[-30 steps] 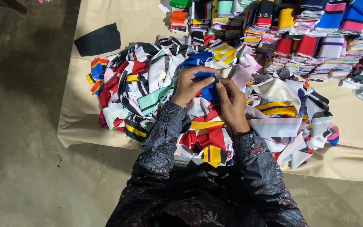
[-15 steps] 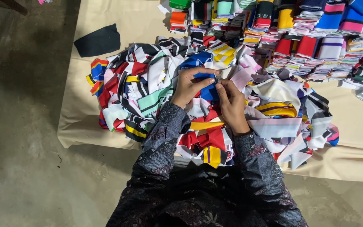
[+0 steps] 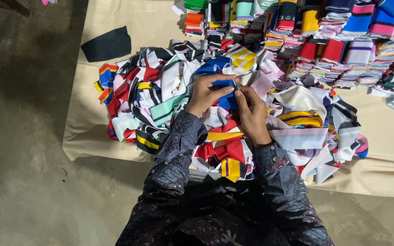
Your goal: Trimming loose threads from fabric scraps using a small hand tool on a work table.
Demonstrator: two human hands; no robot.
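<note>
The person is sitting over a big loose heap of cloth scraps (image 3: 169, 109) and is working both hands together just above its middle. The left hand (image 3: 208, 93) is curling around a blue scrap (image 3: 226, 98), thumb lying across the top and fingers wrapping under, so the blue piece is sitting inside that grip and hanging a little below it. The right hand (image 3: 251, 111) is pressing in from the other side, its fingertips pinching the same blue scrap at the edge nearest the left thumb; the two hands are touching or all but touching there, and I cannot tell whether anything small is caught between them. Both dark patterned sleeves (image 3: 178, 150) are resting on the near side of the heap, over red, yellow and white pieces. The heap is lying on a tan sheet (image 3: 115, 13) spread over a grey concrete floor (image 3: 23, 159). Beyond the hands, sorted stacks of folded cloth (image 3: 324, 41) are standing in rows along the far edge of the sheet, and a single black piece (image 3: 107, 44) is lying apart at the far left.
</note>
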